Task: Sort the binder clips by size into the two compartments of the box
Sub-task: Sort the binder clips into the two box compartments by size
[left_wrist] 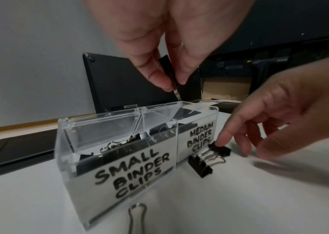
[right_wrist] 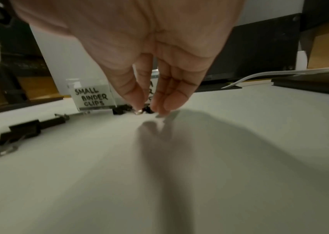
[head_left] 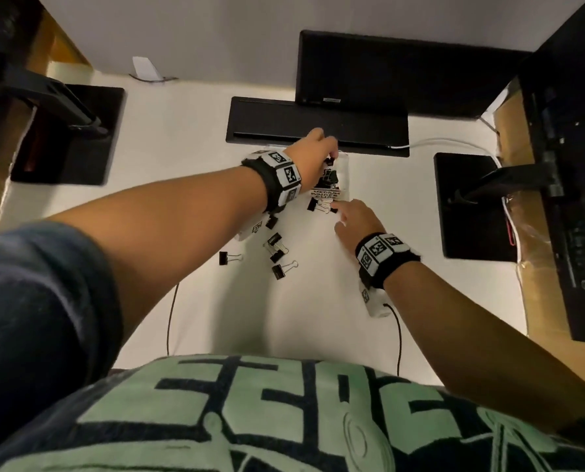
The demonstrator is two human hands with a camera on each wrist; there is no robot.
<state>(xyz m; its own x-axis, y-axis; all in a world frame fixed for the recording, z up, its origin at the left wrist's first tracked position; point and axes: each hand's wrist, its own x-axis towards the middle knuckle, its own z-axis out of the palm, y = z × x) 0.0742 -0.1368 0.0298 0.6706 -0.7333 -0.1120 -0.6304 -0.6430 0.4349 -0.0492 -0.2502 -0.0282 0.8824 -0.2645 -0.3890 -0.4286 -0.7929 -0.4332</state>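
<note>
A clear two-part box (left_wrist: 119, 158) stands on the white table, labelled SMALL BINDER CLIPS on the left and MEDIUM BINDER CLIPS on the right; several black clips lie inside. My left hand (left_wrist: 174, 86) hovers over the box's far side and pinches a black binder clip (left_wrist: 166, 66) between thumb and finger. My right hand (right_wrist: 147, 109) reaches down to the table in front of the medium compartment, thumb and fingertips closing on a black clip (left_wrist: 220, 149) that lies there. Another clip (left_wrist: 200, 166) lies beside it. In the head view, more loose clips (head_left: 277, 247) are scattered nearer me.
A flat black slab (head_left: 318, 126) lies just behind the box (head_left: 343, 172), with a dark monitor (head_left: 403, 69) beyond it. Black stand bases sit at left (head_left: 69, 134) and right (head_left: 471, 206). A white cable (head_left: 447, 143) runs at the back right.
</note>
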